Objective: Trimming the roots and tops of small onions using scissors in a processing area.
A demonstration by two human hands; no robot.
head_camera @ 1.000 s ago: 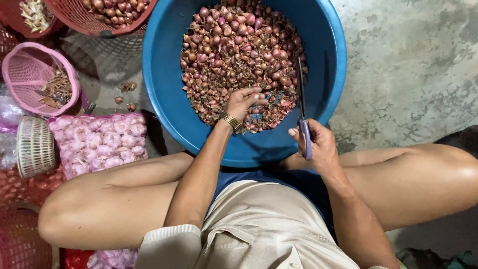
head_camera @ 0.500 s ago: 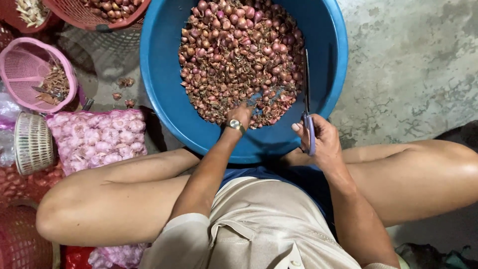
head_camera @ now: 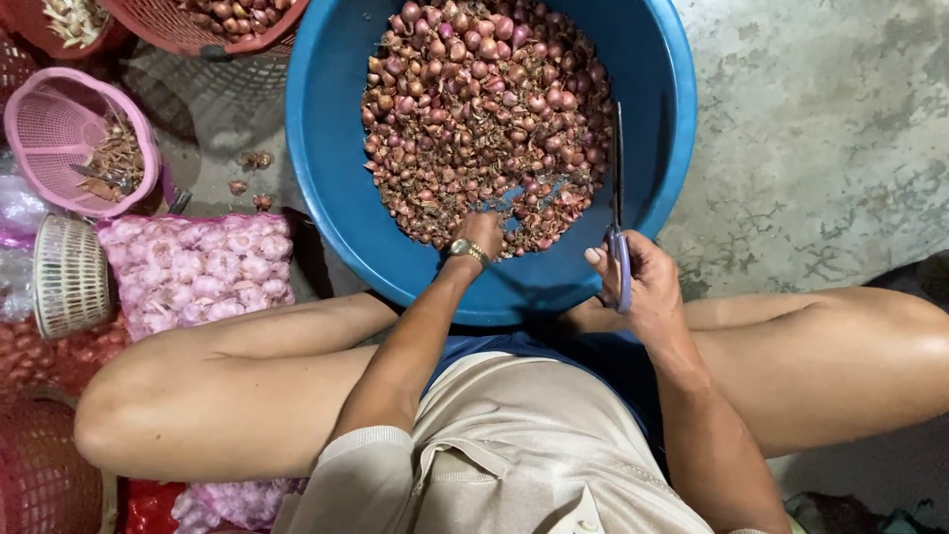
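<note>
A big blue tub (head_camera: 331, 188) sits on the floor between my knees, filled with small reddish shallots (head_camera: 474, 109) and loose skins. My left hand (head_camera: 482, 233), with a gold watch on the wrist, reaches down into the near edge of the shallot pile; its fingers are curled among the bulbs and partly hidden. My right hand (head_camera: 638, 282) rests at the tub's near right rim, shut on a knife (head_camera: 619, 198) with a purple handle, its blade pointing away over the rim.
A mesh bag of pale pink garlic bulbs (head_camera: 198, 269) lies left of my knee. A pink basket (head_camera: 59, 129) with scraps, a small woven basket (head_camera: 69, 277) and red baskets (head_camera: 198, 30) crowd the left side. Bare concrete floor (head_camera: 820, 129) lies to the right.
My left hand has pulled back toward the near edge of the shallot pile and dipped in. My right hand with the knife stayed at the tub's rim.
</note>
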